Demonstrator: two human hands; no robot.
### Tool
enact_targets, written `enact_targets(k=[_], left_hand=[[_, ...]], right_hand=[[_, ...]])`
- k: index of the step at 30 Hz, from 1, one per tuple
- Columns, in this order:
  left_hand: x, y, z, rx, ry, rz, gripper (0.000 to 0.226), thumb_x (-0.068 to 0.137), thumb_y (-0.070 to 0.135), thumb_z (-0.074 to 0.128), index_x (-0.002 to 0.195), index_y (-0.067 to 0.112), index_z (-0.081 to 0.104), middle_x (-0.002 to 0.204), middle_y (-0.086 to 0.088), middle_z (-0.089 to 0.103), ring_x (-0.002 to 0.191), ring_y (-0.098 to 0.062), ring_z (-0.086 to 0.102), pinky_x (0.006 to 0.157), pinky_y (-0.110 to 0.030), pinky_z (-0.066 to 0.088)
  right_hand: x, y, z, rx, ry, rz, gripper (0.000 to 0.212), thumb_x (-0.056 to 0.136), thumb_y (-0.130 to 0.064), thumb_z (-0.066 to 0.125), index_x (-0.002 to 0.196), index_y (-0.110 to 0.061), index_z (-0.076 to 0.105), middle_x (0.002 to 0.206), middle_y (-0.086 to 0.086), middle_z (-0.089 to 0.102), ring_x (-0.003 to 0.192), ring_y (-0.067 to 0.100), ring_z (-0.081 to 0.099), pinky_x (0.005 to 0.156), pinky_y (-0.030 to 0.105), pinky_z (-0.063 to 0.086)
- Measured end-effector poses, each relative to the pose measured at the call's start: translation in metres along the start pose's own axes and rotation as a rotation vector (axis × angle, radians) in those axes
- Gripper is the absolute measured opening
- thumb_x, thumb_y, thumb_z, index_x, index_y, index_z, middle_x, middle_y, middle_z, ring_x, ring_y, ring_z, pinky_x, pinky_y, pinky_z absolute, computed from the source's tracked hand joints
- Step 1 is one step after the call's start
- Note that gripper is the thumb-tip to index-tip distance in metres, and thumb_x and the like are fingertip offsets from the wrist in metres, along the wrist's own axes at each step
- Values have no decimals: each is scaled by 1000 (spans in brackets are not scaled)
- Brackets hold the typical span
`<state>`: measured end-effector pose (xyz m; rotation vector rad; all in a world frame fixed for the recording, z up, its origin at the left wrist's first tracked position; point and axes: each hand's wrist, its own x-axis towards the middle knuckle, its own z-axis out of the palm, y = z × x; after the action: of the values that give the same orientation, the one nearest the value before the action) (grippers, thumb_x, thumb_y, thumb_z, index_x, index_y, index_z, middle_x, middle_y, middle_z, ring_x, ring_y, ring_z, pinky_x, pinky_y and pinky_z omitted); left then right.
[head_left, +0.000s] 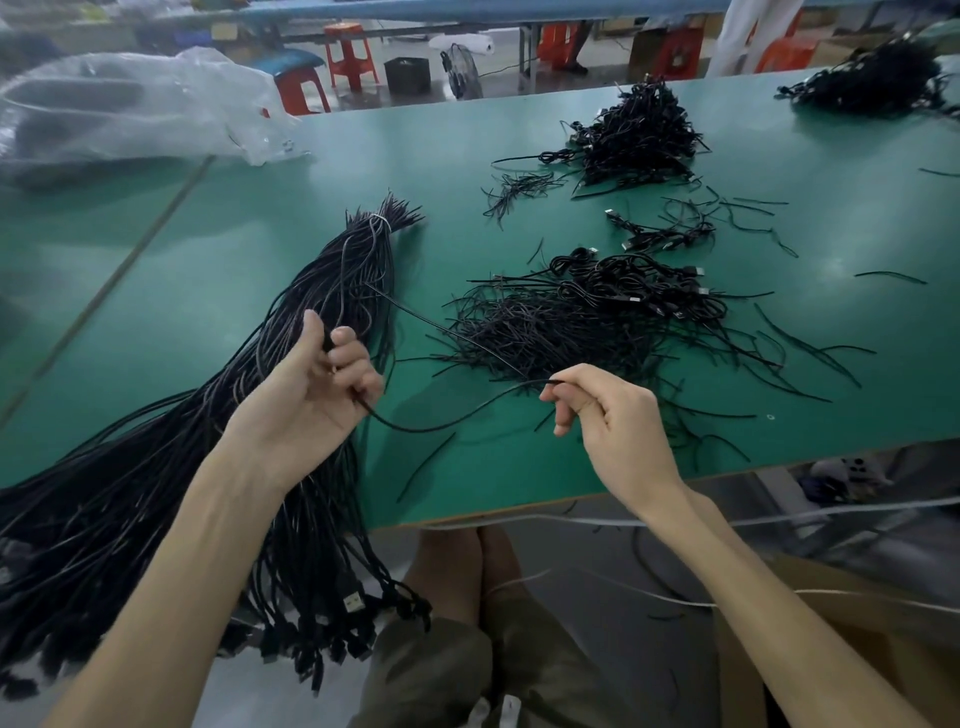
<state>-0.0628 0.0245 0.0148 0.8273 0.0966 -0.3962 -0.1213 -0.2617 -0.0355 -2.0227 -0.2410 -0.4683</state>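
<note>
A long bundle of black USB cables (332, 291), tied with a white band near its far end, lies on the green table (208, 249) at the left and hangs over the front edge. My left hand (311, 384) grips a single black cable (447, 421) above this bundle. The cable sags in a curve across to my right hand (602, 410), which pinches its other part between thumb and forefinger. Beyond my right hand lies a heap of black twist ties and coiled cables (582, 317).
A pile of coiled cables (639, 140) sits at the far middle, another pile (878, 78) at the far right corner. A clear plastic bag (130, 104) lies at the far left. Loose ties (675, 234) are scattered about. Red stools (350, 54) stand behind the table.
</note>
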Motion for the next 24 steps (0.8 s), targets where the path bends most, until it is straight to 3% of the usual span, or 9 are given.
enact_targets(k=[3, 6, 9, 12, 14, 17, 20, 22, 24], left_hand=[[-3, 1, 3, 0, -24, -29, 40, 104, 48, 50, 82, 20, 64, 73, 11, 22, 59, -6, 22, 52, -18, 33], [-9, 4, 5, -32, -137, -5, 43, 109, 47, 43, 84, 20, 66, 69, 13, 23, 57, -6, 22, 51, -19, 29], [-20, 13, -1, 29, -455, -27, 49, 110, 48, 37, 79, 20, 61, 60, 12, 31, 50, -7, 26, 51, -23, 27], [-35, 26, 3, 600, -886, -90, 48, 108, 42, 47, 84, 7, 71, 52, 2, 50, 42, -11, 42, 47, -27, 31], [-39, 26, 10, 1058, -1082, -230, 41, 109, 36, 49, 107, 4, 74, 66, -2, 68, 48, -15, 54, 54, -26, 44], [-39, 12, 18, 1517, -912, -331, 38, 106, 51, 47, 115, 27, 74, 86, 6, 76, 66, -11, 65, 69, -25, 52], [-28, 0, 16, 1842, -465, -122, 45, 91, 65, 42, 112, 38, 70, 103, 18, 74, 94, -3, 70, 90, -30, 54], [-20, -4, 13, 1777, -292, 80, 46, 91, 57, 43, 128, 40, 65, 121, 21, 68, 115, 0, 63, 105, -29, 48], [-13, -7, 9, 1578, -268, 188, 40, 94, 54, 45, 131, 53, 60, 108, 16, 67, 97, -4, 65, 91, -28, 51]], right_hand=[[-4, 2, 0, 9, -13, 15, 23, 106, -9, 52, 95, -12, 71, 69, -5, 64, 67, 15, 64, 66, 9, 40], [-6, 4, -3, 25, 19, 37, 23, 106, -9, 53, 94, -13, 72, 67, -4, 65, 62, 11, 62, 62, 8, 39], [-8, 6, -5, 41, 14, 59, 24, 106, -8, 53, 91, -14, 72, 67, -2, 65, 62, 13, 64, 63, 10, 41], [-6, 5, -7, 55, -37, 62, 24, 106, -11, 53, 88, -15, 69, 68, -1, 65, 62, 18, 66, 68, 20, 50], [-2, 0, -7, 74, -60, 64, 24, 107, -13, 52, 88, -14, 68, 68, 1, 65, 62, 18, 66, 71, 28, 54], [3, -15, -4, 116, -67, 32, 25, 107, -14, 51, 88, -12, 67, 67, 1, 64, 60, 18, 65, 72, 36, 55], [4, -38, -1, 175, -66, -36, 25, 108, -18, 50, 90, -11, 67, 67, 1, 64, 61, 19, 66, 71, 36, 55], [3, -54, 2, 214, -85, -79, 27, 107, -20, 50, 91, -8, 67, 67, 0, 64, 61, 20, 66, 70, 33, 54], [0, -67, 5, 242, -105, -109, 28, 107, -20, 49, 90, -5, 67, 67, 0, 64, 61, 19, 65, 70, 29, 53]])
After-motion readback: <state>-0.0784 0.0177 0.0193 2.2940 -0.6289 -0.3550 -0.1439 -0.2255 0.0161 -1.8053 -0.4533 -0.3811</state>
